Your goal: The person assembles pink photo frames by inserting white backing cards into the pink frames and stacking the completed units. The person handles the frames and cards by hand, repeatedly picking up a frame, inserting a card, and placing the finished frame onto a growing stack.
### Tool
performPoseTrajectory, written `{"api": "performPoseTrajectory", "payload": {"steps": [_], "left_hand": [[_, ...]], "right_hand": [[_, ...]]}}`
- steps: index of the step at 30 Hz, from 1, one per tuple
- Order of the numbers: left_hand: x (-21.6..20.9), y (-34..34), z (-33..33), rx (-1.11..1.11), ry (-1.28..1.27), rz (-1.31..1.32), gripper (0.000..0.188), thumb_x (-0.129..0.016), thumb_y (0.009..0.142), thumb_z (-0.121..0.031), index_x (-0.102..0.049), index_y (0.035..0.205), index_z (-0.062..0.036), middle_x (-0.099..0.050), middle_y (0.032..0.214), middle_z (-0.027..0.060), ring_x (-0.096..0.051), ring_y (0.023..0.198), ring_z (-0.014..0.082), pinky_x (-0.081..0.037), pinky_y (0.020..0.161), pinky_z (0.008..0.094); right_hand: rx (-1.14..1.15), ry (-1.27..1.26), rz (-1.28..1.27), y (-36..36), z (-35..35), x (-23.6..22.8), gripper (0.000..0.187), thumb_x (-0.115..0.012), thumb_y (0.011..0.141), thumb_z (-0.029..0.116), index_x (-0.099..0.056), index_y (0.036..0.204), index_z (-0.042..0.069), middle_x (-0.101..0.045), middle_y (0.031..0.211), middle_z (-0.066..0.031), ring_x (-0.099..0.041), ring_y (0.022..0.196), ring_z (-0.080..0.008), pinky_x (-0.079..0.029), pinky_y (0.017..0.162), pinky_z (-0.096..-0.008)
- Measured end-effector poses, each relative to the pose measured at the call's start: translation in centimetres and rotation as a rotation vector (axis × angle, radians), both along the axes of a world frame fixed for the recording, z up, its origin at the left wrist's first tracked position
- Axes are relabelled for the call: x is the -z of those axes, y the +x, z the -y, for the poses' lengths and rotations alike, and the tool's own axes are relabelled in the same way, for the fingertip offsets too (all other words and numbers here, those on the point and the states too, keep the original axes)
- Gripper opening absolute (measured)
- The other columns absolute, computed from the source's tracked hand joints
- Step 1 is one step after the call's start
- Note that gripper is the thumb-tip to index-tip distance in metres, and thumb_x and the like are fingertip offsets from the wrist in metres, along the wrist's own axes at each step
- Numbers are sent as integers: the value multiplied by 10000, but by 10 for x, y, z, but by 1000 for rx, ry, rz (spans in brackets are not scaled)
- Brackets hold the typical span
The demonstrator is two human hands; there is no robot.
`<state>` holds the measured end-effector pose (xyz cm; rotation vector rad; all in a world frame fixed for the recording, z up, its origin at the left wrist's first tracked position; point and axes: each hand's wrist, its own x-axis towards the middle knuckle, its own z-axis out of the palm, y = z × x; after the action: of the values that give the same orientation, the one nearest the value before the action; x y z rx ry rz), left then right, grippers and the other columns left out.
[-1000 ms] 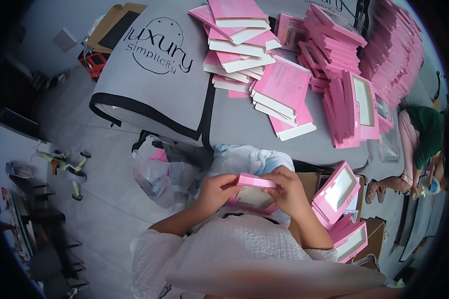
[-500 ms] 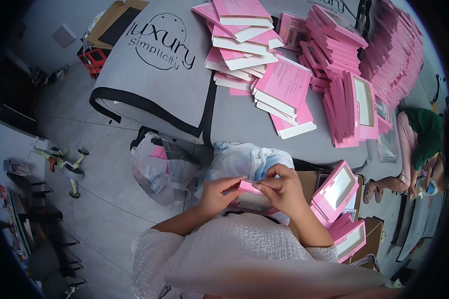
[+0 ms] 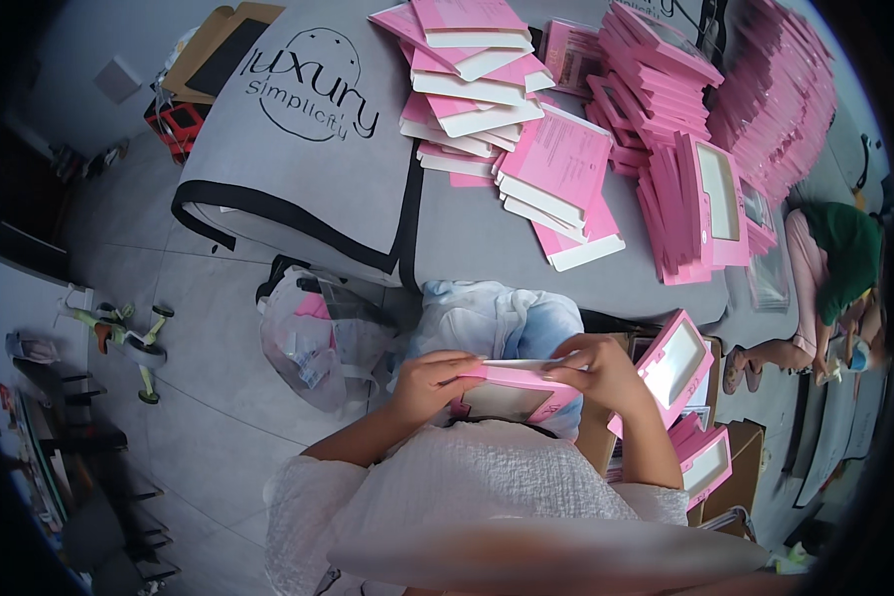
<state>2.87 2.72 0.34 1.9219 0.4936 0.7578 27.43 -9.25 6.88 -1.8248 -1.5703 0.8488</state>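
In front of my torso I hold a flat pink box (image 3: pixel 512 397) with a clear window in its face and a pale flap along its upper edge. My left hand (image 3: pixel 433 382) pinches the upper left corner. My right hand (image 3: pixel 598 370) grips the upper right corner, its thumb and fingers at the flap. The box rests over my lap, where white and blue cloth (image 3: pixel 502 323) shows. To the right, more pink window boxes (image 3: pixel 673 370) stand in an open cardboard carton (image 3: pixel 598 437).
A grey padded surface (image 3: pixel 318 199) ahead carries a fanned pile of pink boxes (image 3: pixel 556 164), stacks of window boxes (image 3: pixel 715 204) and a tall pink stack (image 3: pixel 775 99). A clear plastic bag (image 3: pixel 318 333) sits on the floor. A small green ride-on (image 3: pixel 129 338) is left; another person (image 3: pixel 839 263) sits right.
My right hand has moved right along the box's upper edge. The box has come more into view, with the pale flap showing along its top.
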Motion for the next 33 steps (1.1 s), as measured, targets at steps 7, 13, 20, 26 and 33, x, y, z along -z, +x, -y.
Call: {"api": "performPoseTrajectory", "payload": {"steps": [7, 13, 20, 26, 33], "left_hand": [[-1, 4, -1, 24, 10, 17, 246, -735, 754, -58, -704, 994, -13, -689, 949, 126, -673, 785, 228, -533, 686, 284], [-4, -2, -2, 129, 60, -62, 294, -685, 787, -14, -671, 1080, -10, -659, 1019, 129, -657, 834, 226, -523, 723, 280], [-8, 2, -3, 175, 41, -75, 301, -637, 823, 3, -648, 1123, -10, -649, 1049, 139, -650, 889, 238, -516, 764, 286], [-11, 36, -15, 98, -169, -41, 287, -604, 844, 15, -636, 1127, -11, -642, 1111, 148, -644, 968, 214, -502, 805, 279], [26, 129, -87, -73, -355, 191, 315, -543, 919, -99, -557, 1213, 13, -632, 1122, 162, -604, 1049, 230, -450, 913, 309]], "right_hand": [[197, -160, -393, 12, 27, 5, 127, -724, 813, 116, -731, 863, 0, -687, 913, -135, -633, 892, -183, -491, 752, -287], [480, -38, -737, -4, 38, 41, 65, -723, 796, 46, -704, 802, -16, -656, 1000, -131, -618, 882, -200, -476, 802, -295], [660, -22, -421, -15, 25, 24, 146, -673, 778, -37, -624, 901, 23, -619, 1013, -74, -607, 851, -176, -489, 833, -357], [140, 317, 461, -31, 9, -1, 352, -669, 746, 166, -651, 1077, 47, -589, 898, -112, -578, 851, -304, -425, 949, -463], [459, 10, 0, 114, 69, 31, 307, -536, 835, -69, -658, 1109, -3, -620, 832, -77, -564, 741, -138, -463, 670, -286]]}}
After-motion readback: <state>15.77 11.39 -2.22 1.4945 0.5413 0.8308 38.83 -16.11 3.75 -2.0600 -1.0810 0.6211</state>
